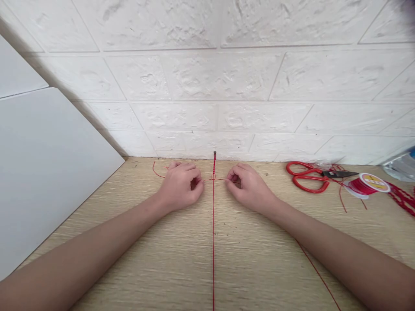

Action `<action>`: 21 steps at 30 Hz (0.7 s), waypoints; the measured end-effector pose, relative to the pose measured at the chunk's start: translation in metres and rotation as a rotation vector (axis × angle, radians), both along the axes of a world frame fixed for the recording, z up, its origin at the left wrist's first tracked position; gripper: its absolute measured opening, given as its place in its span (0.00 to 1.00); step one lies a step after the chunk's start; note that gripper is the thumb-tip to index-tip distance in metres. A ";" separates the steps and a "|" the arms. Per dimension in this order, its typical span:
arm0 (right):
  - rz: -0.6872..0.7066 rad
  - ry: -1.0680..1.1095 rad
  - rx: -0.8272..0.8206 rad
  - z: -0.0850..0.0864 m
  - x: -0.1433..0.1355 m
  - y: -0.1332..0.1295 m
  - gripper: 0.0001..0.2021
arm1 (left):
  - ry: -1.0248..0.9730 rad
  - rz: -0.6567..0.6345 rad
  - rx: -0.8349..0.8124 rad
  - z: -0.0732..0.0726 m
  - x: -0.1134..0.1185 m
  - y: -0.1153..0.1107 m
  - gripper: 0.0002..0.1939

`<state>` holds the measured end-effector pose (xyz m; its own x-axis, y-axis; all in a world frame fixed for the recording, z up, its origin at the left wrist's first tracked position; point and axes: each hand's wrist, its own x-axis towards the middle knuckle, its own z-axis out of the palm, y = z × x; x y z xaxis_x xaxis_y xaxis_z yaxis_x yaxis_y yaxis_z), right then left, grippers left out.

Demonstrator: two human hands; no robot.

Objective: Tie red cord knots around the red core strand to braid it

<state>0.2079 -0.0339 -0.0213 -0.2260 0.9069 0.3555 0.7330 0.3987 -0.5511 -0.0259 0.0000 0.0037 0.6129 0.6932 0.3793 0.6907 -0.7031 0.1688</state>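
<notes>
A short knotted red cord runs from a small dark peg at the foot of the wall. From it a straight red string stretches down the table's middle towards me. Just below the knotted part is a small open loop, its two ends drawn out sideways. My left hand pinches the left end between thumb and fingers. On the other side, my right hand pinches the right end. A loose tail of red string shows behind my left hand, and another emerges from under my right forearm.
At the right lie red-handled scissors, a spool of red thread, cut thread bits and a braided red cord. Clear plastic sits at the far right edge. A white board stands on the left; a white brick-patterned wall closes the back.
</notes>
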 end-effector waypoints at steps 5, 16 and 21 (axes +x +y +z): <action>0.041 0.000 -0.001 0.001 -0.001 -0.001 0.10 | -0.023 0.013 0.000 0.000 0.002 -0.002 0.09; 0.041 0.020 -0.010 0.000 -0.001 0.004 0.04 | 0.019 -0.007 0.090 -0.005 0.006 0.001 0.15; 0.016 0.050 -0.013 -0.001 -0.002 0.004 0.03 | 0.009 0.042 0.105 -0.003 0.008 0.001 0.13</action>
